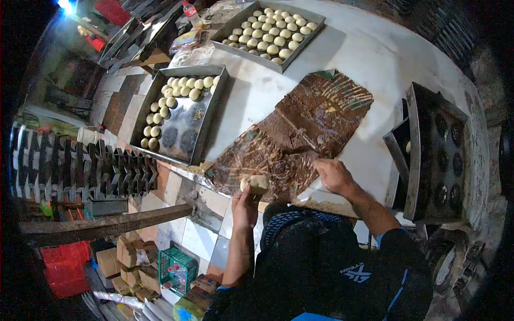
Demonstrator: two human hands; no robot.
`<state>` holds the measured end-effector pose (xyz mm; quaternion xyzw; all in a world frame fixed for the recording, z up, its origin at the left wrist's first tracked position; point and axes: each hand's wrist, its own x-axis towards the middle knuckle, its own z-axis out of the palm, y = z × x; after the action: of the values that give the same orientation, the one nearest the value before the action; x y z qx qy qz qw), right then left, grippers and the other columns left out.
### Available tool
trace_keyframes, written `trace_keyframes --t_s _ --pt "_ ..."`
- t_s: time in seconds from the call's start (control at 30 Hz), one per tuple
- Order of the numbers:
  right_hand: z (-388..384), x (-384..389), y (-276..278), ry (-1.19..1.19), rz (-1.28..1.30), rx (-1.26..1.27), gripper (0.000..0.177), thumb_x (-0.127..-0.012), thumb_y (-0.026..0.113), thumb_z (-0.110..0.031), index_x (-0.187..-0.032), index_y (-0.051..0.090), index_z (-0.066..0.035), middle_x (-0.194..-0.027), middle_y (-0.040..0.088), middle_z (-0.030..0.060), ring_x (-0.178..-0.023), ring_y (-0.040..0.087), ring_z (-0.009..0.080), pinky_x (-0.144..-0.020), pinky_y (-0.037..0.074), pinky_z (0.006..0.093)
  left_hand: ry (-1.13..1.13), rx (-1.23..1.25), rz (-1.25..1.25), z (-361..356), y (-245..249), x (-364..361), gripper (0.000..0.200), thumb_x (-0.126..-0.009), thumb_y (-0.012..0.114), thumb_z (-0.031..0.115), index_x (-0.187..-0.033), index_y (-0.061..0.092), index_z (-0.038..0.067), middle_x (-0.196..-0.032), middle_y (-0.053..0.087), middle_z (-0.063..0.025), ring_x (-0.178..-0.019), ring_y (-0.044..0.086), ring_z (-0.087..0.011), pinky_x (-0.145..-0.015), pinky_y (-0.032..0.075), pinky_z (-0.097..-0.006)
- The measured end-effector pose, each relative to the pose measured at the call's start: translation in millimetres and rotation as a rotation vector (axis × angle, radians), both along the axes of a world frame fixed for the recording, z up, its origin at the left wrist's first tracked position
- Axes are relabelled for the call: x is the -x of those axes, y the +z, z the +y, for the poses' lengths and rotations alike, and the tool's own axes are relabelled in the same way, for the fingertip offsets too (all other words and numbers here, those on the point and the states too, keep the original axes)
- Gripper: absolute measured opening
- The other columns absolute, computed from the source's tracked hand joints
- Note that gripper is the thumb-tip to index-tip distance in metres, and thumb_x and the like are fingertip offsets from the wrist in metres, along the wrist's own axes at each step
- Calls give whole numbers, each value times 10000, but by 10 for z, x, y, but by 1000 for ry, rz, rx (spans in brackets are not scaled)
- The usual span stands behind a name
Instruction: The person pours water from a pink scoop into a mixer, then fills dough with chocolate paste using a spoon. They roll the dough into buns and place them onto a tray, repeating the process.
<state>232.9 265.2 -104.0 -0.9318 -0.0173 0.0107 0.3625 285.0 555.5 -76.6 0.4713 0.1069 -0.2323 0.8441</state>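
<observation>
My left hand [245, 207] grips a flattened piece of pale dough [256, 185], holding it up at the table's near edge. My right hand [336, 176] is closed above the right side of a brown paste [316, 115]. Something thin may stick out from its fingers toward the paste, but I cannot make it out. The paste is thickest at the middle and smeared thin over a long patterned sheet [227, 171]. To the left, a metal tray [184, 150] holds round dough balls [184, 83] along its far and left sides.
At the back of the white table [369, 48] stands a second tray [294, 58] full of dough balls. Dark metal pans [428, 155] stand on edge at the right. A bottle [191, 13] is at the far left. A wooden beam [107, 224] and a green crate [179, 267] lie below left.
</observation>
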Motion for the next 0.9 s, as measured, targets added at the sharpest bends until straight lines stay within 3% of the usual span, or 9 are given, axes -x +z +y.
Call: trace_keyframes --t_s 0.1,0.17,0.23,0.27,0.4,0.63,0.77,0.87,0.9 --pt "128 2 -328 -153 -269 136 198 -818 498 -46 -983 607 -38 -785 561 189 -664 585 318 -575 457 432 12 -23 29 -213 114 -64 457 -942 492 200 -1327 426 -38 -1202 564 -120 -1037 588 -236 -917 466 -352" --pt "50 -55 -215 10 -383 341 169 -807 527 -55 -933 636 -30 -659 532 150 -596 563 295 -554 455 400 44 -14 41 -303 146 -124 454 -946 482 207 -1347 425 2 -1189 568 -116 -1024 589 -227 -909 469 -332" --pt "-40 -86 -102 48 152 -114 178 -846 535 -154 -881 656 -30 -624 578 110 -567 574 256 -540 444 374 100 -36 24 -322 157 -140 439 -943 490 217 -1335 445 24 -1197 564 -114 -1076 564 -215 -913 463 -329" --pt "-87 -84 -112 108 196 -330 215 -860 547 -171 -873 664 9 -648 638 93 -580 601 243 -591 488 347 99 -40 27 -313 103 -142 439 -943 490 217 -1335 445 24 -1197 564 -114 -1076 564 -215 -913 463 -329" --pt "183 105 -105 -53 -286 -457 250 -879 548 -153 -1018 668 17 -770 660 154 -661 638 258 -640 508 343 -10 -69 248 -505 14 -146 355 -947 480 264 -1229 527 53 -1148 580 -90 -1056 544 -188 -911 448 -340" --pt "263 303 -305 -41 -431 170 472 -748 512 7 -1214 580 -31 -851 596 141 -697 609 270 -603 512 392 -83 37 335 -581 -30 -149 345 -956 475 320 -1156 556 52 -1096 605 -70 -995 559 -202 -861 456 -332" --pt "325 433 -357 -136 -167 359 415 -777 541 -23 -1189 593 -19 -915 584 149 -807 614 293 -688 522 361 55 10 224 -361 102 2 370 -958 472 317 -1204 528 47 -1165 581 -84 -1035 555 -206 -882 459 -327" --pt "627 266 99 -138 -384 43 355 -788 699 -201 -1048 647 34 -1057 547 189 -882 623 302 -814 490 359 -43 284 44 -196 309 92 451 -955 480 302 -1322 448 43 -1301 513 -109 -1179 501 -224 -963 425 -312" --pt "814 200 342 -130 -193 -321 381 -779 714 -237 -1032 646 39 -1095 542 195 -960 597 299 -837 474 363 -32 283 46 -167 352 160 451 -955 480 302 -1322 448 43 -1301 513 -109 -1179 501 -224 -963 425 -312"
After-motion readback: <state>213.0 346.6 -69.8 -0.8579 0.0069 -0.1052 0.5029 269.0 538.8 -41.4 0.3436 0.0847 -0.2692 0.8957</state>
